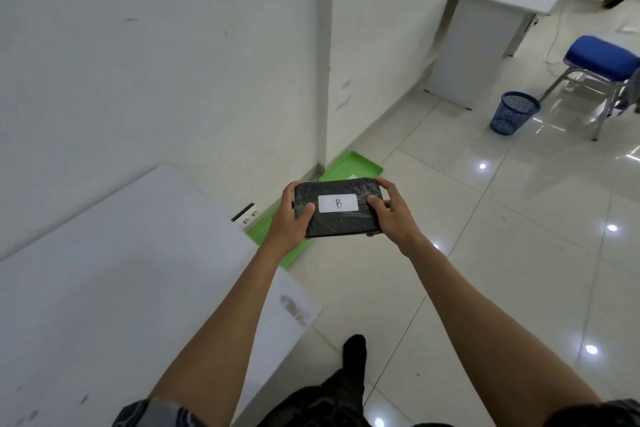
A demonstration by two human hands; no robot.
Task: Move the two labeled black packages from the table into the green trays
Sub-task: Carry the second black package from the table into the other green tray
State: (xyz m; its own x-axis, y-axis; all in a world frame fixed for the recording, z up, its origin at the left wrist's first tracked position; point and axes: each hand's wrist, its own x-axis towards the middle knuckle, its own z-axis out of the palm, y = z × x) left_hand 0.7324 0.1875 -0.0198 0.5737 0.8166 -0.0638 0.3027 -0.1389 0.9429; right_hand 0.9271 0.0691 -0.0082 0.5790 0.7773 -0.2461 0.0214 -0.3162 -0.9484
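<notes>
I hold a black wrapped package (337,222) with a white label marked "B" between both hands, in the air above the floor. My left hand (290,218) grips its left end and my right hand (389,211) grips its right end. Two green trays lie on the floor by the wall beneath it: the far tray (360,166) shows past the package's top edge, the near tray (266,229) shows to the left and below my left wrist. Much of both trays is hidden by the package and my hands. No second package is visible.
A white table (121,270) fills the lower left. A white wall and pillar (325,45) stand behind the trays. Further right are a white desk (485,28), a blue mesh bin (512,112) and a blue chair (599,59). My foot (353,350) is on the tiled floor.
</notes>
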